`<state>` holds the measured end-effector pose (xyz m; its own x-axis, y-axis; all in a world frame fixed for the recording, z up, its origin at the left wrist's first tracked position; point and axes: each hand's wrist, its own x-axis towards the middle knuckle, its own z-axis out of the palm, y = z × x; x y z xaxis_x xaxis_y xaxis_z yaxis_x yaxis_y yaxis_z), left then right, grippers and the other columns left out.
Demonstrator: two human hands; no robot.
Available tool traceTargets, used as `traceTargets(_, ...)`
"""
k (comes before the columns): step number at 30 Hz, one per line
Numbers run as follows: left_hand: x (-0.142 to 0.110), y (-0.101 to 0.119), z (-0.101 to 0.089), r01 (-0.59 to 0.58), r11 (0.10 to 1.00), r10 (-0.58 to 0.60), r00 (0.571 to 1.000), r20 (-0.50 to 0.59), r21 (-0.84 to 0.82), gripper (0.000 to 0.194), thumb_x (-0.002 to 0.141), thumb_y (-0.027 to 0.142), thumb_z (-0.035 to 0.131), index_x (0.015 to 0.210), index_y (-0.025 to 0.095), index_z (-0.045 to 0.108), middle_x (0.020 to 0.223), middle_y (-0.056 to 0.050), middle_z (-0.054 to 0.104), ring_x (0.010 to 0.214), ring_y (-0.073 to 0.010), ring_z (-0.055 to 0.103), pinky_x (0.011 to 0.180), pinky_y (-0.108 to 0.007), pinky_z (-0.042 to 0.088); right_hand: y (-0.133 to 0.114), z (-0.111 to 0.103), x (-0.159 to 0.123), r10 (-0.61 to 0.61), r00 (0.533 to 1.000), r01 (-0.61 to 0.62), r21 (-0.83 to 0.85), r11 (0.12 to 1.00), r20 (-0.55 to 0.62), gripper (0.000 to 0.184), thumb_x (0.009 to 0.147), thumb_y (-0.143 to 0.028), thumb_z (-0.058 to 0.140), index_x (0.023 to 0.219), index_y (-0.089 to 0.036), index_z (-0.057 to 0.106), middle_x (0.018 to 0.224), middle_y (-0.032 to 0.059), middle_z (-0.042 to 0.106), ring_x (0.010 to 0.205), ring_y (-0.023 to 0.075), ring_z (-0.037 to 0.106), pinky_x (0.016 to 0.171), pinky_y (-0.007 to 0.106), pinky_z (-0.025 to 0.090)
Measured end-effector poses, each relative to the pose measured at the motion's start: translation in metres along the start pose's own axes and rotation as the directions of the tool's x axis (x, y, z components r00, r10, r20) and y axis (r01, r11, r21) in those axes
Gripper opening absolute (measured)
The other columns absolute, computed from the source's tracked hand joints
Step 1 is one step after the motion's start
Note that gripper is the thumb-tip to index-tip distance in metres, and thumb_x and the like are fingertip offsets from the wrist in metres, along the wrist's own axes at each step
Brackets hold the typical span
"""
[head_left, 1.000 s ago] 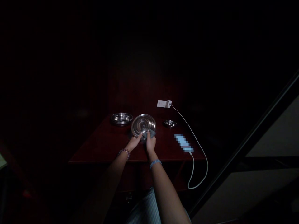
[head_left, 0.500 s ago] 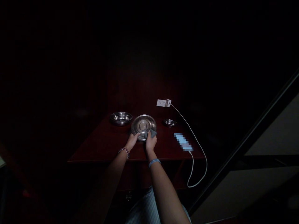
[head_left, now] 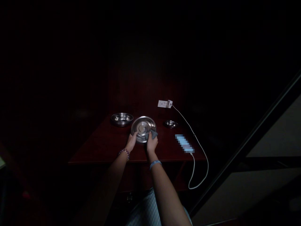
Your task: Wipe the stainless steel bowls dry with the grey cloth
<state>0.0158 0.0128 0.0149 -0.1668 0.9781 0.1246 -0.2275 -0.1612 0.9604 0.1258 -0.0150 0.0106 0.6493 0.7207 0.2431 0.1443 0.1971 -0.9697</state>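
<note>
Tilted up above the table, a shiny steel plate (head_left: 142, 128) faces me between both hands. My left hand (head_left: 132, 141) grips its lower left rim, the thumb lying on the inner face and the other fingers hidden behind. At the lower right rim my right hand (head_left: 152, 143) is closed on a grey cloth (head_left: 152, 134), pressing it against the plate with the thumb on top. Whether the right fingers also hold the rim from behind cannot be seen.
Stacked steel bowls (head_left: 121, 119) stand on the dark red table (head_left: 101, 147) at the back left. A small steel bowl (head_left: 171, 124) sits at the right. A phone (head_left: 184, 143) lies nearby, its white cable (head_left: 208, 163) looping over the front edge from a wall socket (head_left: 162, 104).
The plate has shifted slightly left and turned a little. My left hand has moved slightly up and left along the rim. My right hand with the cloth is nearly where it was.
</note>
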Motion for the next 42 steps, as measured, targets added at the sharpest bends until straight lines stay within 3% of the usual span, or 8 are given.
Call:
traceTargets(4, -0.006, 0.005, 0.002, -0.016, 0.999, 0.015, 1.0, -0.018, -0.037, 0.034, 0.09, 0.028, 0.06, 0.119, 0.012, 0.068, 0.128, -0.012, 0.07, 0.126, -0.0237, 0.061, 0.113, -0.036, 0.041, 0.003, 0.001, 0.002, 0.017, 0.999, -0.015, -0.058, 0.998, 0.029, 0.032, 0.089, -0.039, 0.06, 0.104, -0.014, 0.072, 0.108, 0.0157, 0.076, 0.102, 0.0261, 0.072, 0.087, 0.03, 0.051)
traceTargets(10, -0.009, 0.008, 0.002, -0.039, 0.998, 0.04, 0.999, 0.018, -0.051, 0.034, 0.09, 0.024, 0.061, 0.121, 0.012, 0.067, 0.129, -0.011, 0.07, 0.128, -0.0255, 0.06, 0.115, -0.038, 0.039, 0.007, 0.002, 0.005, 0.015, 1.0, -0.013, -0.071, 0.997, 0.025, 0.034, 0.088, -0.04, 0.059, 0.104, -0.013, 0.072, 0.111, 0.0173, 0.075, 0.103, 0.0271, 0.071, 0.089, 0.032, 0.051)
traceTargets(16, -0.011, 0.008, 0.004, -0.104, 0.994, 0.107, 0.989, 0.106, -0.03, 0.044, 0.086, 0.022, 0.064, 0.129, 0.014, 0.061, 0.137, -0.012, 0.064, 0.131, -0.023, 0.057, 0.117, -0.036, 0.035, 0.01, 0.002, 0.006, 0.004, 1.0, -0.003, 0.086, 0.996, -0.019, 0.039, 0.088, -0.042, 0.055, 0.11, -0.012, 0.069, 0.115, 0.0149, 0.075, 0.104, 0.023, 0.07, 0.091, 0.03, 0.05)
traceTargets(20, -0.011, 0.003, 0.004, -0.206, 0.978, 0.191, 0.957, 0.219, 0.046, 0.058, 0.075, 0.024, 0.075, 0.131, 0.016, 0.061, 0.139, -0.013, 0.062, 0.133, -0.024, 0.055, 0.117, -0.035, 0.035, 0.01, 0.004, 0.007, 0.027, 0.998, -0.018, 0.165, 0.986, -0.053, 0.041, 0.09, -0.042, 0.052, 0.111, -0.011, 0.068, 0.116, 0.0164, 0.074, 0.105, 0.0225, 0.07, 0.092, 0.03, 0.051)
traceTargets(24, -0.009, -0.001, 0.0, -0.174, 0.96, 0.101, 0.945, 0.311, 0.217, 0.046, 0.066, 0.029, 0.082, 0.111, 0.019, 0.074, 0.126, -0.013, 0.071, 0.132, -0.0293, 0.056, 0.116, -0.037, 0.035, 0.01, 0.004, 0.007, 0.034, 0.999, -0.026, 0.188, 0.982, -0.039, 0.042, 0.089, -0.041, 0.053, 0.113, -0.01, 0.067, 0.117, 0.017, 0.073, 0.106, 0.023, 0.07, 0.093, 0.03, 0.05)
traceTargets(30, -0.005, -0.006, -0.005, -0.108, 0.943, 0.034, 0.972, 0.232, 0.316, 0.042, 0.064, 0.034, 0.083, 0.105, 0.025, 0.076, 0.125, -0.009, 0.072, 0.138, -0.031, 0.05, 0.116, -0.038, 0.032, 0.01, 0.004, 0.007, 0.011, 1.0, -0.006, 0.175, 0.985, -0.024, 0.038, 0.089, -0.042, 0.054, 0.108, -0.012, 0.068, 0.114, 0.0151, 0.075, 0.103, 0.0228, 0.071, 0.092, 0.031, 0.051)
traceTargets(36, -0.001, -0.011, -0.003, -0.093, 0.948, 0.022, 0.973, 0.228, 0.303, 0.029, 0.071, 0.029, 0.073, 0.099, 0.023, 0.077, 0.114, -0.007, 0.077, 0.122, -0.0296, 0.063, 0.114, -0.04, 0.036, 0.01, 0.005, 0.007, 0.007, 1.0, -0.004, 0.151, 0.988, -0.019, 0.037, 0.089, -0.041, 0.053, 0.106, -0.012, 0.068, 0.112, 0.0156, 0.075, 0.102, 0.0226, 0.071, 0.09, 0.03, 0.051)
traceTargets(42, -0.004, -0.006, 0.001, -0.097, 0.973, 0.039, 0.964, 0.265, 0.211, 0.022, 0.074, 0.023, 0.065, 0.094, 0.019, 0.076, 0.108, -0.008, 0.078, 0.117, -0.0272, 0.065, 0.112, -0.038, 0.04, 0.01, 0.005, 0.007, 0.028, 0.999, -0.022, 0.142, 0.99, -0.041, 0.036, 0.088, -0.04, 0.055, 0.105, -0.011, 0.069, 0.111, 0.0165, 0.075, 0.101, 0.024, 0.071, 0.09, 0.031, 0.051)
